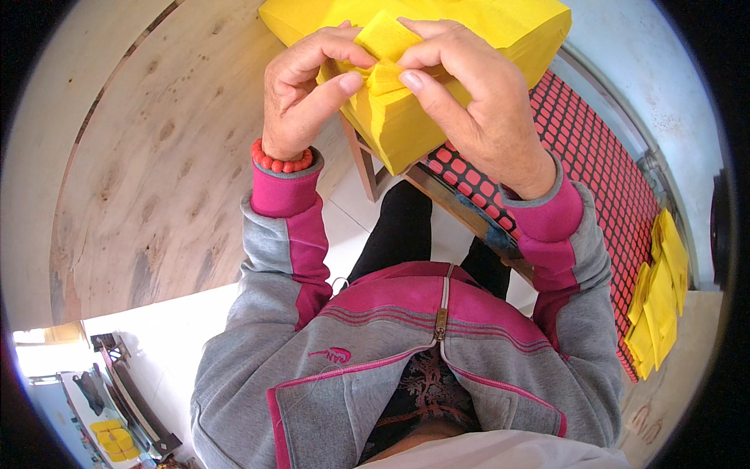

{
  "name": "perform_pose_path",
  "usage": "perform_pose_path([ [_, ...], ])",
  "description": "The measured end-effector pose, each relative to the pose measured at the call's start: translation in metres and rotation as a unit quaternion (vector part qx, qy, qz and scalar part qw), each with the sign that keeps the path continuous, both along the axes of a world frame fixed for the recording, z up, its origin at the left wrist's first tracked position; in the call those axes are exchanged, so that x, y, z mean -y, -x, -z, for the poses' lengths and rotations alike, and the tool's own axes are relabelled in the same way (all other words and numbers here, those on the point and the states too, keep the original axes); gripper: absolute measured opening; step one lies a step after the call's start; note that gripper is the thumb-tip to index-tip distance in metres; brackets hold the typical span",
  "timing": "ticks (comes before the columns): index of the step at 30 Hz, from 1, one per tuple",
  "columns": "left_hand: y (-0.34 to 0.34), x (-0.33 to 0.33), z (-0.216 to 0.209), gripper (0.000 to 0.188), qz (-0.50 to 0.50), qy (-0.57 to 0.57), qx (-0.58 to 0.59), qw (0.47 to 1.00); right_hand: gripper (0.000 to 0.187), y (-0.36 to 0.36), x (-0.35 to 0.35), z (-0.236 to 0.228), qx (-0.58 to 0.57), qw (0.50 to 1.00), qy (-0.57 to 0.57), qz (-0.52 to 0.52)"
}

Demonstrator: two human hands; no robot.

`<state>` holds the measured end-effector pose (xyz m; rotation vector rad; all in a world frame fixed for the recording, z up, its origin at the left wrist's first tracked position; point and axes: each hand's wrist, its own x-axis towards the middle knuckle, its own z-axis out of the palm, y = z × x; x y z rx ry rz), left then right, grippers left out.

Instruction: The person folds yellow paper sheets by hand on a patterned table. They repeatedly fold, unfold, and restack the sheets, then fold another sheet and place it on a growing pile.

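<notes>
At the top of the view, my left hand (301, 94) and my right hand (484, 98) come together over bright yellow fabric. Thumb and fingers of each hand pinch a folded piece of yellow fabric (386, 39), whose pointed corner sticks up between them. Directly beneath is a large, box-shaped yellow fabric bundle (398, 129), one corner pointing toward me. It reaches back past both hands to the upper edge. Whether the pinched piece is joined to the bundle, I cannot tell. A red bead bracelet (281, 160) circles my left wrist.
A wide wooden board (156, 172) fills the left. On the right runs a bench with a red-and-black patterned cover (586, 141), bearing several folded yellow pieces (656, 305) at its far right end. More yellow pieces (115, 440) lie at lower left.
</notes>
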<state>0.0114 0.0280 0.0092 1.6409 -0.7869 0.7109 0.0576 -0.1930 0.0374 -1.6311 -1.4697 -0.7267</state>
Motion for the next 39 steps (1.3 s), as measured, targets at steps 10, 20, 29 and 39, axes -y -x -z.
perform_pose_path([
  [10,0.000,0.005,0.001,0.008,-0.032,0.020,-0.012,0.999,0.012,-0.002,-0.005,0.003,0.010,0.999,-0.045,0.000],
  [20,0.003,0.010,0.001,0.006,-0.051,0.056,-0.018,0.997,0.022,-0.006,0.002,-0.003,-0.025,0.997,-0.041,-0.060],
  [29,0.002,0.019,0.003,0.011,-0.058,0.109,0.003,0.992,0.018,-0.010,-0.003,-0.008,0.039,0.997,-0.027,-0.066],
  [39,0.000,0.007,0.002,0.018,-0.042,0.012,0.038,0.998,0.013,-0.003,0.001,-0.004,-0.020,1.000,-0.002,-0.012],
])
